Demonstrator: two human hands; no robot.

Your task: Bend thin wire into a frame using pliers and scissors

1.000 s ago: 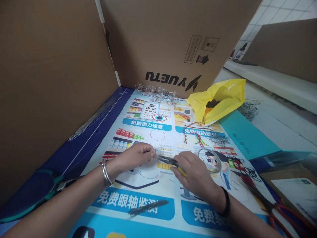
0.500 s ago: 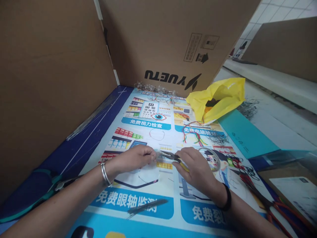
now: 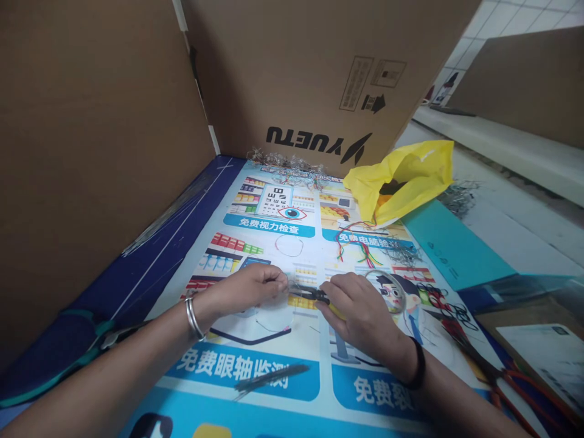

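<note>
Work surface: a printed mat [image 3: 255, 371] walled in by a cardboard panel [image 3: 91, 134] on the left and a cardboard box [image 3: 310, 67] along the back.

Left hand [image 3: 249, 292]: thumb and fingertips are pinched shut on a small clear piece [image 3: 290, 286], held just above the middle of the mat. A thin wire trails from it onto the mat below.

Right hand [image 3: 360, 307]: closed around the yellow handle of the pliers [image 3: 314, 295]. The dark nose points left and meets the small clear piece. Whether the nose is clamped on it cannot be told.

Clearances:
- The hands are near each other, bridged only by the pliers.
- The mat between the hands and the back box is mostly bare. It carries a wire loop [image 3: 289, 245] and coloured wires [image 3: 360, 246], with a heap of clear parts [image 3: 287, 164] against the box.
- A round lens [image 3: 393, 293] lies just beside the right hand.
- A yellow bag [image 3: 406, 176] and a teal sheet [image 3: 444, 249] crowd the right edge.
- Red-handled pliers [image 3: 502, 377] lie near the right forearm.
- A bundle of metal rods [image 3: 264, 377] lies between the forearms.
</note>
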